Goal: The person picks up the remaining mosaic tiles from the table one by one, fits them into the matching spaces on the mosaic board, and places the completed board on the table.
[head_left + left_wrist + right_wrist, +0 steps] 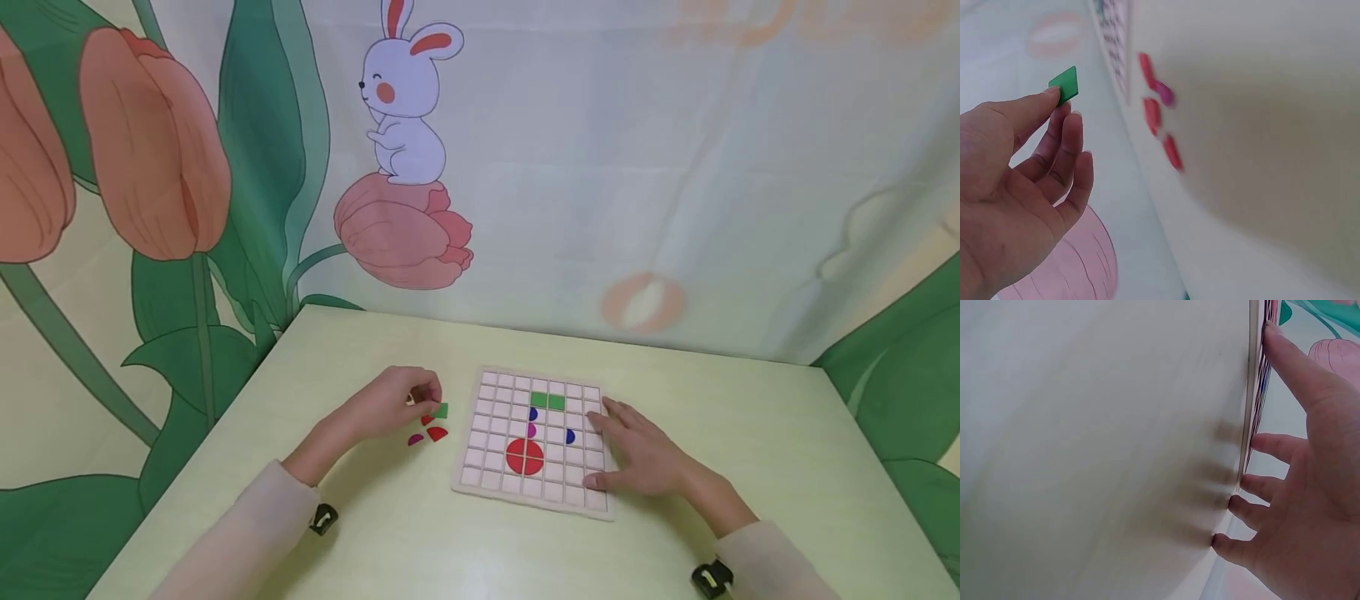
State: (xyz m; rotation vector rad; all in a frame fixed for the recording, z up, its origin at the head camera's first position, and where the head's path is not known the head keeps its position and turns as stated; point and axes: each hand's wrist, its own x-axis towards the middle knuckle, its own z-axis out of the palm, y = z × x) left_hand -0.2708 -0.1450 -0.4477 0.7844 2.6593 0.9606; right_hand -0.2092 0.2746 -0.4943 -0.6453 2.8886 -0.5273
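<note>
Green and thin, the square tile point(1066, 84) looks light and stiff, perhaps slick-faced, probably best taken by opposite edges. The left hand point(392, 402) pinches it between thumb and fingertips, left of the gridded board point(487, 461), near loose red quarter-circles point(437, 433). The right hand point(651, 454), fingers spread, rests on the board's right edge, grasping nothing.

A left hand point(1013, 200) pinches a green tile point(1066, 84) by its edge; from the tile, three blurred red pieces point(1152, 115) and a purple piece point(1165, 94) lie toward 3 to 4 o'clock, a gridded board point(1115, 44) between 1 and 2.
</note>
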